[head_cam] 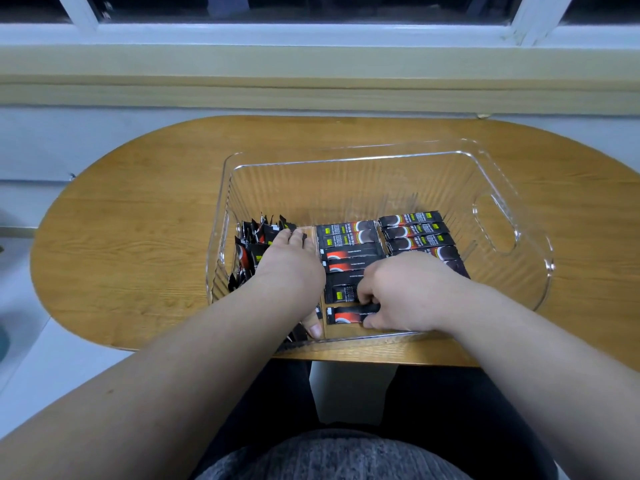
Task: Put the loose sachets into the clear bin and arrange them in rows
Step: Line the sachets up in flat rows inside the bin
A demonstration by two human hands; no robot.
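A clear bin (346, 188) with ribbed walls and a handle slot cut in its right side holds slim black sachets printed with a red-orange swirl and a dark circle. They lie in three groups on the bin's floor. A middle row (349, 237) and a right row (415, 230) lie flat, one sachet behind another, each sachet running left to right. At the left a loose heap (256, 237) stands on edge and leans unevenly against the bin's left wall.

The bin sits toward the near edge of an oval wooden desk (138, 220), a little right of its middle. Behind the desk runs a pale yellow ledge (311, 88) below a white window frame (311, 29) with dark glass.

A person sits at the desk, both bare forearms reaching into the bin. The left hand (291, 268) lies palm down beside the heap, fingers straight and spread, their tips touching its sachets, thumb by the near wall. The right hand (405, 292) is curled, pinching the nearest sachet (346, 315) of the middle row between thumb and fingers.
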